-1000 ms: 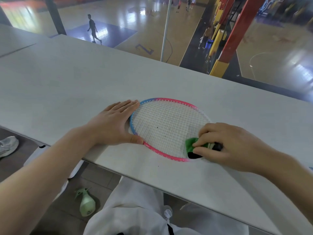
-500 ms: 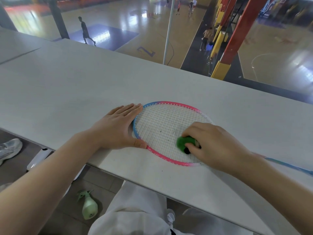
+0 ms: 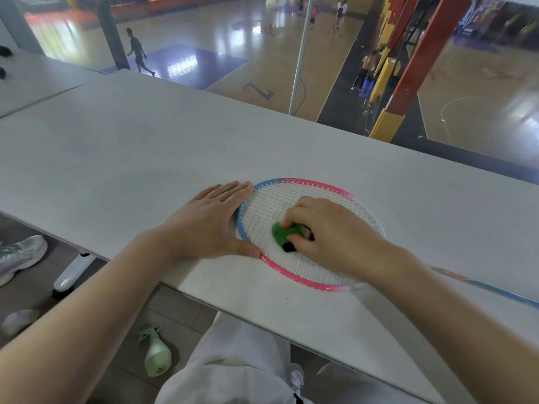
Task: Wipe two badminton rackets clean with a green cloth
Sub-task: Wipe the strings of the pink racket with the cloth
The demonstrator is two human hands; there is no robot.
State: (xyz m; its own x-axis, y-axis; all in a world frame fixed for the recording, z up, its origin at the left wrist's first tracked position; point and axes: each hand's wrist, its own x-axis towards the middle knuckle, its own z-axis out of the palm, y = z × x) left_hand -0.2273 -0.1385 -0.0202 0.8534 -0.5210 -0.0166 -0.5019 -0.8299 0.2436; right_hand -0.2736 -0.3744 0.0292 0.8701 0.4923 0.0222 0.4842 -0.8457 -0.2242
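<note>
A badminton racket (image 3: 303,182) with a pink and blue frame and white strings lies flat on the white table (image 3: 145,158). Its shaft runs off to the right under my right forearm. My left hand (image 3: 210,220) lies flat with straight fingers against the left end of the frame, thumb on the near rim. My right hand (image 3: 329,231) grips a bunched green cloth (image 3: 281,233) and presses it onto the strings left of the head's middle. Only one racket is in view.
The table's near edge runs diagonally above my white trousers (image 3: 233,363). On the floor below lie a pale green spray bottle (image 3: 157,357), a white object (image 3: 73,272) and a sneaker (image 3: 20,255). Beyond the table's far edge a sports court lies far below.
My right hand has slid the green cloth leftward across the strings, from the right end of the head toward the left part. My left hand has kept its place on the frame.
</note>
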